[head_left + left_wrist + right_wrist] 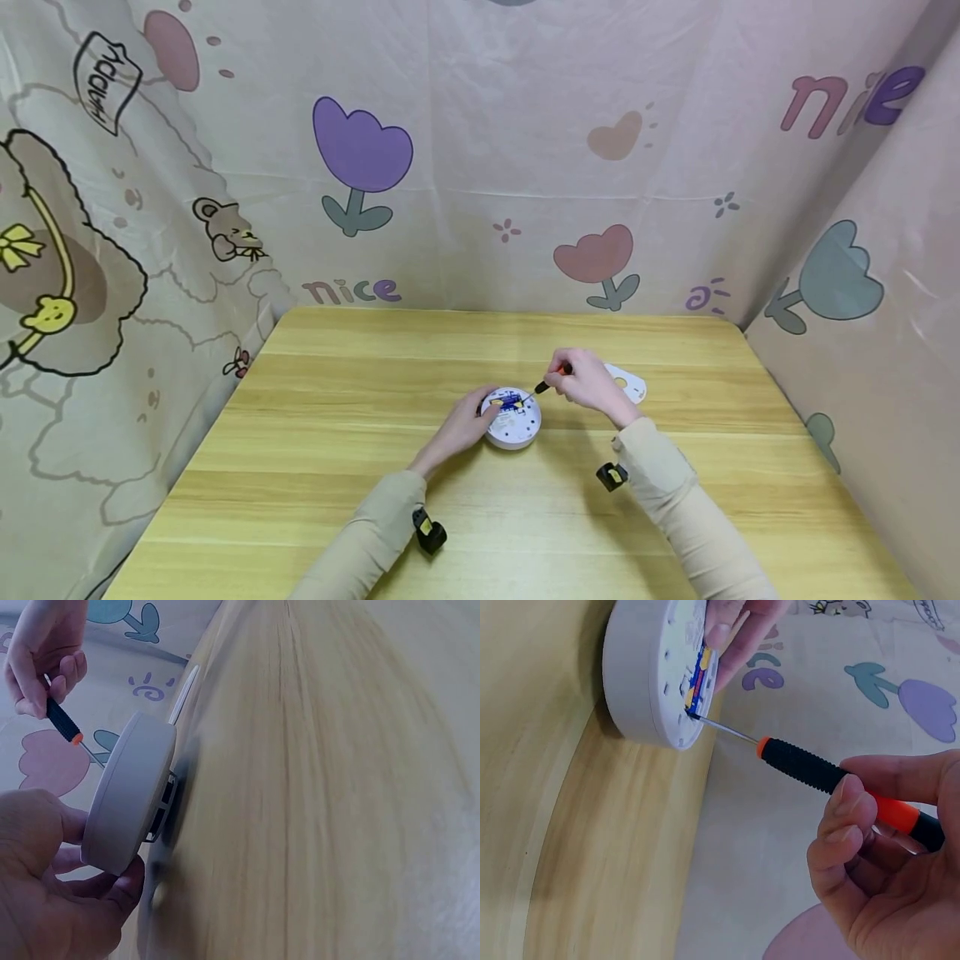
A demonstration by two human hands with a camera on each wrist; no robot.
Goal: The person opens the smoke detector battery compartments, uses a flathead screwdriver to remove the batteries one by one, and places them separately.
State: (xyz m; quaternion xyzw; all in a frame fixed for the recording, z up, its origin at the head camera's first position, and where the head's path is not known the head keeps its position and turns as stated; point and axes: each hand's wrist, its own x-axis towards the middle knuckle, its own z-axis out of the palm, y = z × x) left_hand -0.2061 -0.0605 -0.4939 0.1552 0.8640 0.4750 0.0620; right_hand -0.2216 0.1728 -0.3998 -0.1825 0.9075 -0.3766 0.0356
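A round white battery-powered device (513,435) sits tilted over the table, its face with small holes turned up. Blue-and-yellow batteries (698,679) lie in its slot. My left hand (459,427) grips the rim, thumb on the near face and fingers beneath, as the left wrist view shows. In my right hand (588,385) is a screwdriver (802,766) with a black and orange handle, held between thumb and fingers. The metal tip meets the device at one end of a battery. In the left wrist view, a frame with dark openings (161,810) juts from the device's underside.
A flat white plate (636,387) with a yellowish spot or opening lies on the wooden table (360,375), partly behind my right hand. Printed cloth (480,150) hangs along the table's back and both sides. Each sleeve carries a small black wrist camera (430,533).
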